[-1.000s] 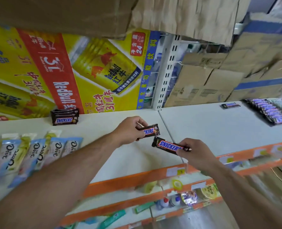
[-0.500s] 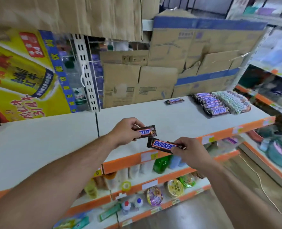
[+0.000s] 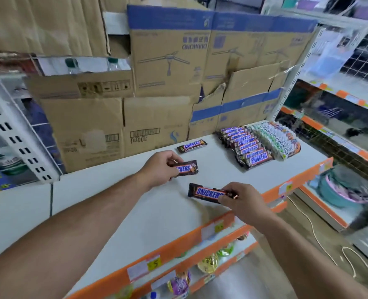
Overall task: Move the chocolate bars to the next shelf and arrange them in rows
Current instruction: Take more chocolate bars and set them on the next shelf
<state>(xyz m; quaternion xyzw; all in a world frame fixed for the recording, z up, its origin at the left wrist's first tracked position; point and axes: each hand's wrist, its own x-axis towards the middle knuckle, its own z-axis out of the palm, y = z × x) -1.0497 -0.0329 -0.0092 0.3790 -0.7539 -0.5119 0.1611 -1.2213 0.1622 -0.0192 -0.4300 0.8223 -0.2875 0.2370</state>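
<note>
My left hand [image 3: 159, 167] grips one end of a brown Snickers bar [image 3: 187, 168] above the white shelf [image 3: 161, 214]. My right hand [image 3: 242, 201] pinches the right end of a second Snickers bar [image 3: 206, 192], held level nearer the shelf's front. One loose Snickers bar [image 3: 191, 145] lies alone near the back. A row of several overlapping Snickers bars [image 3: 246, 146] lies at the right, with a row of white-and-green wrapped bars [image 3: 274, 138] beside it.
Stacked cardboard boxes [image 3: 157, 124] form the back wall of the shelf. An orange price rail [image 3: 202, 233] edges the front, with lower shelves of small goods beneath. A white slotted upright [image 3: 17, 134] stands at the left. Another shelving unit [image 3: 351, 98] stands to the right.
The view has swung right, from the shelf with Dove bars and the poster to the neighbouring shelf. Both hands have carried their Snickers bars over this shelf, closer to the rows.
</note>
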